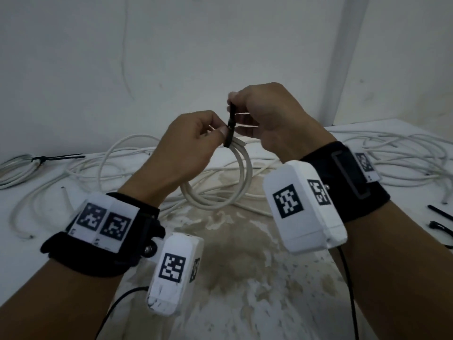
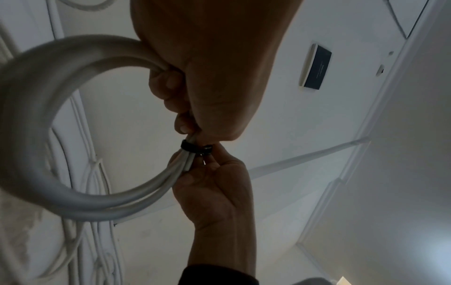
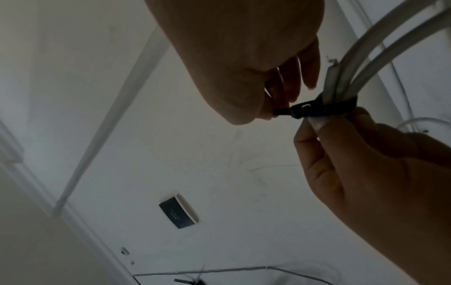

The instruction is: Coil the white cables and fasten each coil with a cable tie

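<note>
A small white cable coil [image 1: 220, 192] hangs in the air above the table. My left hand [image 1: 220, 133] grips its top, with the thumb against a black cable tie [image 1: 230, 128] wrapped round the bunched strands. My right hand [image 1: 235, 99] pinches the tie's tail, which stands upward from the coil. In the left wrist view the coil [image 2: 48, 135] loops left of the palm and the tie [image 2: 189, 147] bands it between both hands. In the right wrist view my right fingers [image 3: 275, 96] hold the tail beside the tie's head [image 3: 302, 108], with the strands [image 3: 366, 63] above.
Loose white cables [image 1: 122, 168] sprawl over the stained white table [image 1: 232, 266], with more at the right [image 1: 404, 155]. At the far left lies a bundle with a black tie [image 1: 41, 158]. Spare black ties [image 1: 441, 214] lie at the right edge. A white wall stands close behind.
</note>
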